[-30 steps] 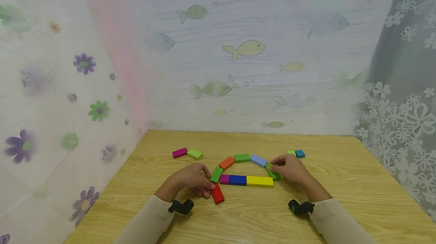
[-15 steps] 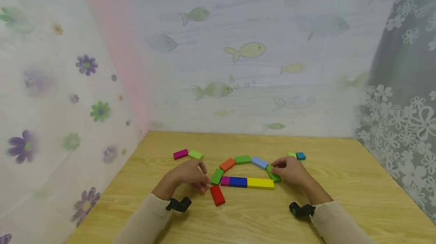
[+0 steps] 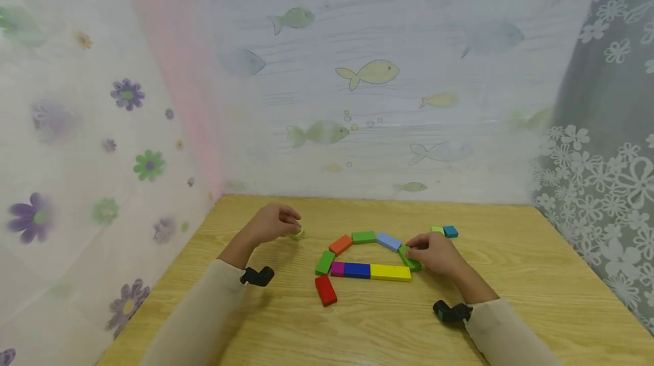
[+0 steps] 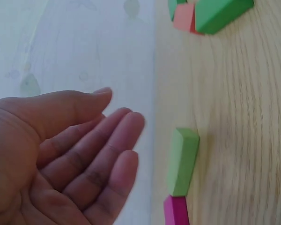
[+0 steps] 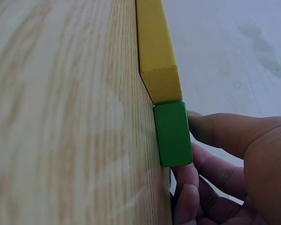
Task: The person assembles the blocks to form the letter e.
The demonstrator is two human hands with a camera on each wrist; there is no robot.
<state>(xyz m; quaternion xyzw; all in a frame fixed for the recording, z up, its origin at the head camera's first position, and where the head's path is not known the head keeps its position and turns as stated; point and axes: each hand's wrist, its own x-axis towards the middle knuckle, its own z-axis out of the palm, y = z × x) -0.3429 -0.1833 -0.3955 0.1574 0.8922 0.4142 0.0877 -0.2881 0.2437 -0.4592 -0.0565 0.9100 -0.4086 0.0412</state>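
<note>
My left hand (image 3: pixel 273 223) hovers over the light green block (image 4: pixel 182 161) at the back left, its fingers loosely bent and apart from it in the left wrist view. A magenta block (image 4: pixel 176 211) touches that block's end. My right hand (image 3: pixel 436 253) holds the green block (image 5: pixel 173 134) between thumb and fingers, at the right end of an arc. The arc also has a light blue block (image 3: pixel 389 242), a green block (image 3: pixel 364 237), an orange block (image 3: pixel 340 244) and another green block (image 3: pixel 325 263). Under it lie a yellow block (image 3: pixel 390 272), a blue block (image 3: pixel 357 270) and a small magenta block (image 3: pixel 338 269).
A red block (image 3: pixel 326 290) lies at an angle below the arc's left end. Behind my right hand are a small blue block (image 3: pixel 450 231) and a partly hidden lime block (image 3: pixel 436 230). Patterned curtains stand beyond the wooden table (image 3: pixel 378 326).
My left hand has let go of the red block and moved back and left, over the light green block. My right hand has stayed at the green block.
</note>
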